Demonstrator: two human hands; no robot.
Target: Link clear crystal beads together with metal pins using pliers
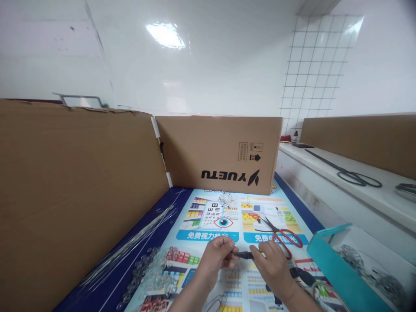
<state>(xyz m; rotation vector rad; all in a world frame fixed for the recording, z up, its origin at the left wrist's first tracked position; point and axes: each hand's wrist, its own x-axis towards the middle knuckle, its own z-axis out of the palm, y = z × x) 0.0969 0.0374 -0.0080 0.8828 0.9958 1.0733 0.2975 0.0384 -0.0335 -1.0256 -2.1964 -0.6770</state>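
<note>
In the lower middle of the head view, my right hand [274, 267] is wrapped round a pair of pliers [244, 255] whose dark jaws point left. The tip of the jaws reaches the fingers of my left hand [218, 256], which are pinched together. Whatever lies between those fingers is too small or hidden to name. Just beyond my right hand lie red-handled scissors [282, 236], blades apart. Clear beads [156, 271] are heaped to the left of my left hand. Farther back sits a small clear beaded piece [226, 199].
A bundle of thin wires [139, 240] lies along the left side. At right stands a teal box [344, 271] with coiled wire [367, 271]. Cardboard walls [221, 151] border the printed table mat at the back and left. Black scissors [351, 173] rest on the white ledge [325, 162].
</note>
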